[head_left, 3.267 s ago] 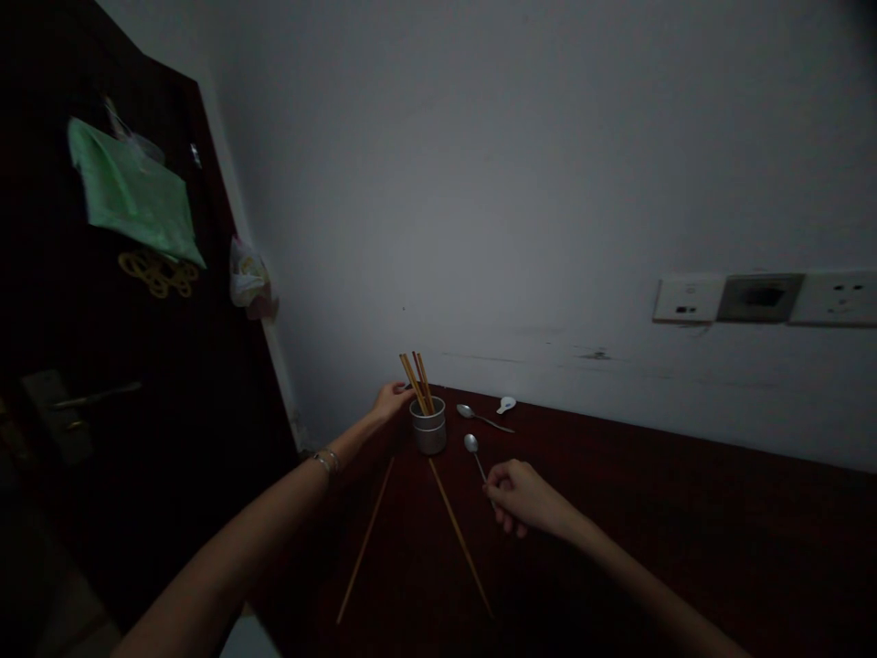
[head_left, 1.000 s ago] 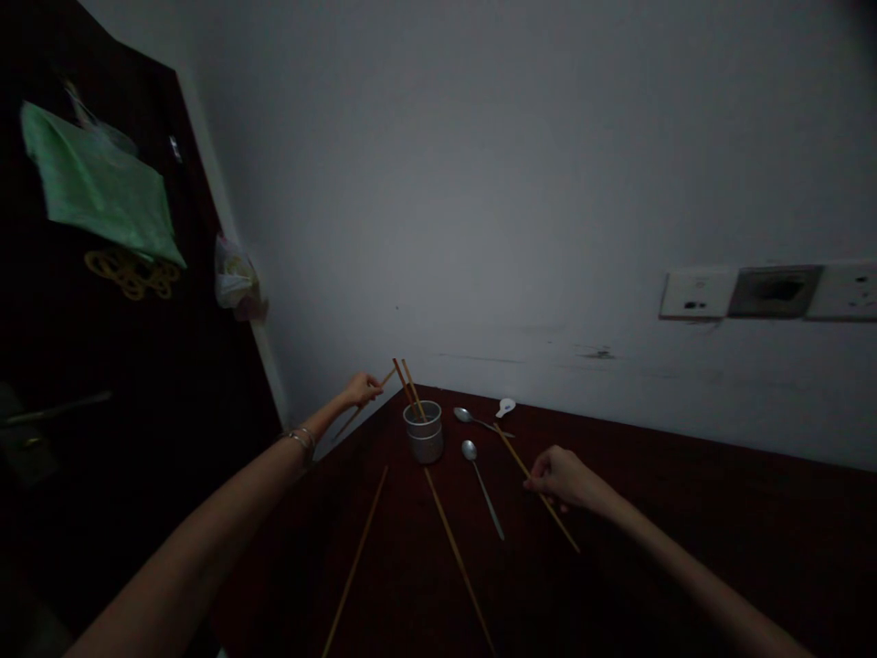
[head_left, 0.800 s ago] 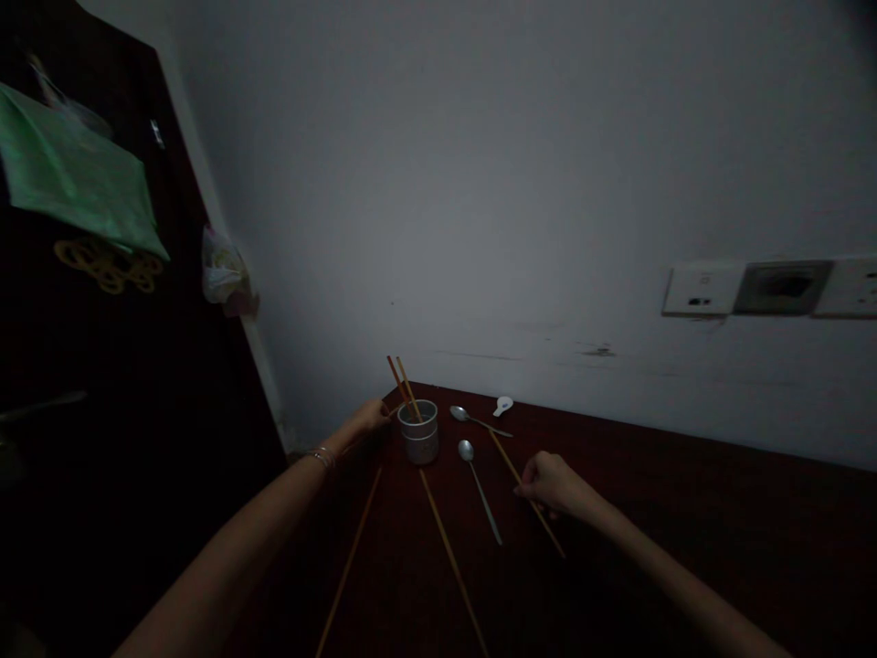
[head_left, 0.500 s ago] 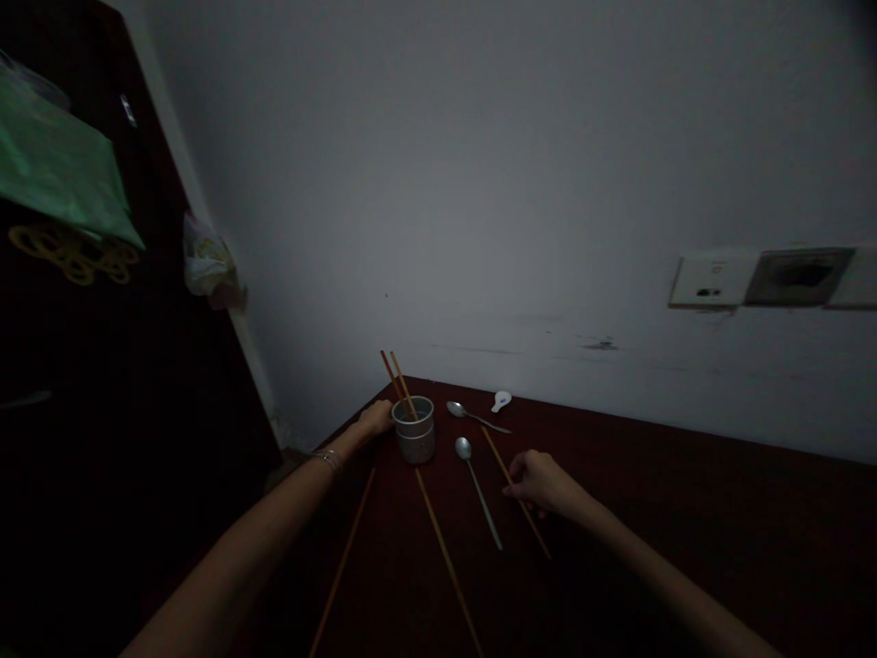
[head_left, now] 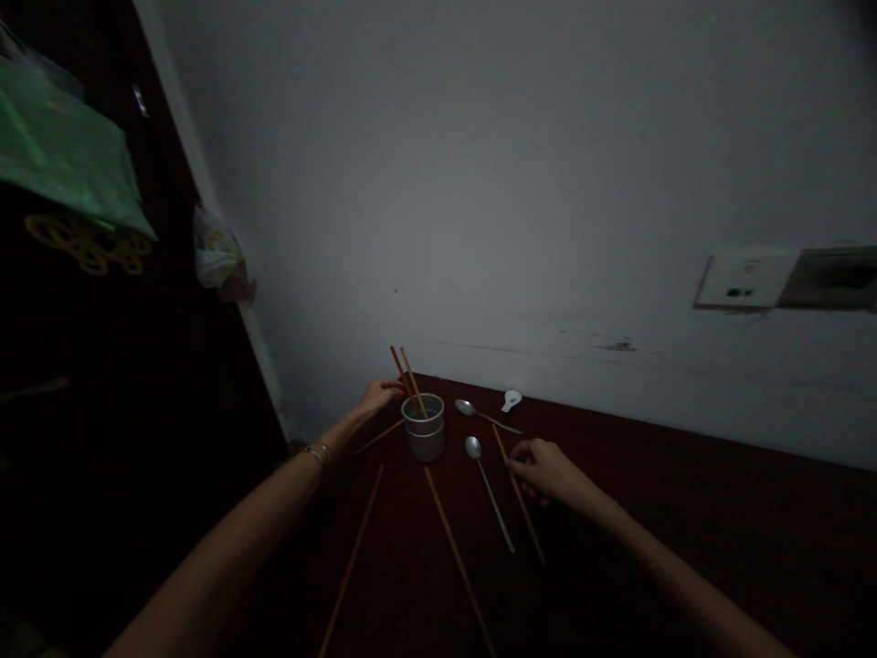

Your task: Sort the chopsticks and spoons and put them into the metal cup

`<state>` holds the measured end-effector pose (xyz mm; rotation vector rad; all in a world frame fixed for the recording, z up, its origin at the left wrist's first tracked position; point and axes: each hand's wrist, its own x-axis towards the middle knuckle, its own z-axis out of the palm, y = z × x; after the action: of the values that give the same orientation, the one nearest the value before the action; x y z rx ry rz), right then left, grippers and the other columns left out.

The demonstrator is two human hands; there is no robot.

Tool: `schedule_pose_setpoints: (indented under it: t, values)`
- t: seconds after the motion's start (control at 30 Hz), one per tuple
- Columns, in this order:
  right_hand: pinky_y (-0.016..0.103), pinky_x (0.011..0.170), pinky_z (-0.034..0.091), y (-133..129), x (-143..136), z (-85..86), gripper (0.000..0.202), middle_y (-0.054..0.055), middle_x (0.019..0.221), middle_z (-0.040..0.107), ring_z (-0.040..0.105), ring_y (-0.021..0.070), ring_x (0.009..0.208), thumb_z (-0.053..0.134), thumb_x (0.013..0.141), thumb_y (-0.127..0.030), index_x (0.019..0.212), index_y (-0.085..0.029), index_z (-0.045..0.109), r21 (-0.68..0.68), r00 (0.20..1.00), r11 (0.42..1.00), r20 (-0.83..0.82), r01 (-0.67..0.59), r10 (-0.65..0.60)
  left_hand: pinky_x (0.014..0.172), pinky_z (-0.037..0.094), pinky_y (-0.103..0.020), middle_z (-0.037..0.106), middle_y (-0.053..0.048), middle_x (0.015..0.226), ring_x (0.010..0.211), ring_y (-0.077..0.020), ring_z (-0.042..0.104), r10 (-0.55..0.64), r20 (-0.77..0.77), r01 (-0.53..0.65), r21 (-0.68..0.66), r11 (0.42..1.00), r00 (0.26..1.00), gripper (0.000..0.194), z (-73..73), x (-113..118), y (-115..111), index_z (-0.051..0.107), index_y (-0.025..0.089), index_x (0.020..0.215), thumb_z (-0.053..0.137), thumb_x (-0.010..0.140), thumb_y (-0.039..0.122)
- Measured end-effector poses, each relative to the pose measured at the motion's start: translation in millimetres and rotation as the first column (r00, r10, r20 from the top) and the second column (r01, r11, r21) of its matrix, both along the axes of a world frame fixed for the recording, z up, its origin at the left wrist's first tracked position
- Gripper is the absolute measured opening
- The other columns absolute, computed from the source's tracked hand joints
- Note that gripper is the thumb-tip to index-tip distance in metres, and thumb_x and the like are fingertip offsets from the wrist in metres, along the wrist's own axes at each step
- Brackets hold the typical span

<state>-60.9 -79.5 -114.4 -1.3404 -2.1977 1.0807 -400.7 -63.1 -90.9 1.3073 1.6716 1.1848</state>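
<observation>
A person's left hand [head_left: 381,397] reaches the chopsticks [head_left: 408,376] standing in a metal cup [head_left: 424,428] on the dark surface [head_left: 650,512] — its fingers' grip unclear — while the right hand [head_left: 541,470], fingers closed, lays a chopstick [head_left: 519,493] beside a spoon [head_left: 488,487], likely emptying the cup.

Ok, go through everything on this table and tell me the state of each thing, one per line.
cup: upright, two chopsticks standing in it
left hand: at the cup's rim, by those chopsticks
right hand: on a flat chopstick
near spoon: lying flat, untouched
far spoon: lying flat
two front chopsticks: flat, splayed apart
</observation>
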Motion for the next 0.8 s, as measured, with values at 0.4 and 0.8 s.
schedule_pose_setpoints:
  t: [0.4,0.8]
  values:
    - [0.014,0.032,0.041,-3.9,-5.2,5.0,0.014,-0.002,0.051,0.055,0.053,0.0082,0.041,0.048,0.075,-0.025,0.08,-0.015,0.056,-0.008,1.0,1.0,-0.025,-0.018,0.018,0.077,0.048,-0.028,0.063,-0.01,0.102,0.093,-0.0181,0.06,-0.229,0.254,0.228,0.032,0.973,0.94,0.013,38.8,27.3,-20.3,0.058,0.019,0.087,0.06,0.076,0.026]
    - [0.014,0.032,0.039,-13.5,14.9,20.3,0.015,-0.001,0.052,0.056,0.051,0.0076,0.041,0.048,0.075,-0.023,0.078,-0.013,0.059,0.011,0.998,1.0,-0.06,0.002,-0.002,0.074,0.05,-0.029,0.065,-0.013,0.087,0.074,-0.015,0.063,-0.133,0.284,0.108,0.101,0.989,0.95,0.013,49.0,35.0,-13.3,0.059,0.011,0.078,0.06,0.077,0.024]
